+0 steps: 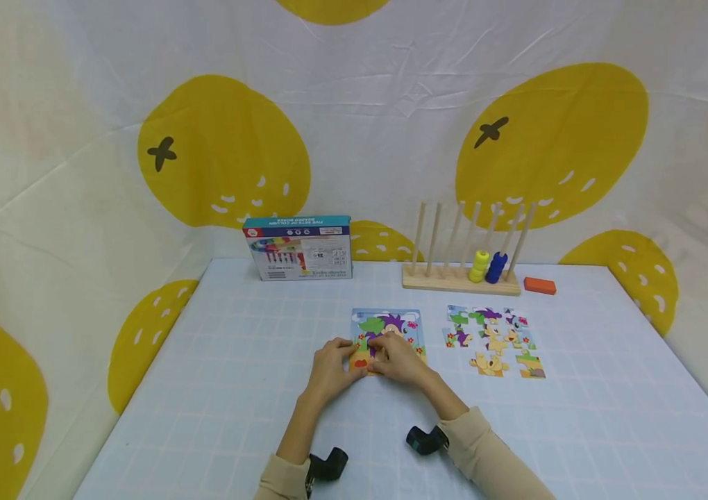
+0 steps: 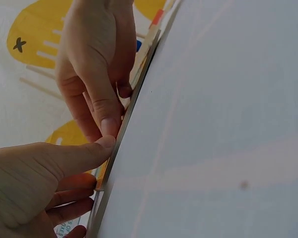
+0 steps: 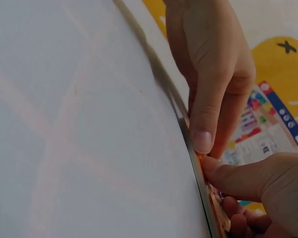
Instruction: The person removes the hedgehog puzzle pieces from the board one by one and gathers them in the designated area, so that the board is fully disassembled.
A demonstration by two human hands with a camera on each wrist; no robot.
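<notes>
A colourful jigsaw puzzle board point(image 1: 413, 321) with a purple-and-green cartoon picture lies flat on the table. My left hand point(image 1: 329, 368) grips its near left corner, thumb on the front edge and fingers round the left side. Over the lower middle of the board, my right hand point(image 1: 400, 360) has bent fingers with the tips down on the picture. Its thumb point(image 3: 238, 177) meets the near edge close to the left thumb point(image 2: 84, 157). Cannot tell whether a piece is pinched under the right fingertips. Several loose jigsaw pieces point(image 1: 491, 364) lie right of the board, some joined.
Behind the puzzle stands a wooden peg rack point(image 1: 429, 280) with yellow beads point(image 1: 479, 267) and blue beads point(image 1: 496, 268) on its pegs. An orange block point(image 1: 539, 286) lies beside it. A printed box point(image 1: 298, 250) stands at the back left, against the fruit-patterned cloth.
</notes>
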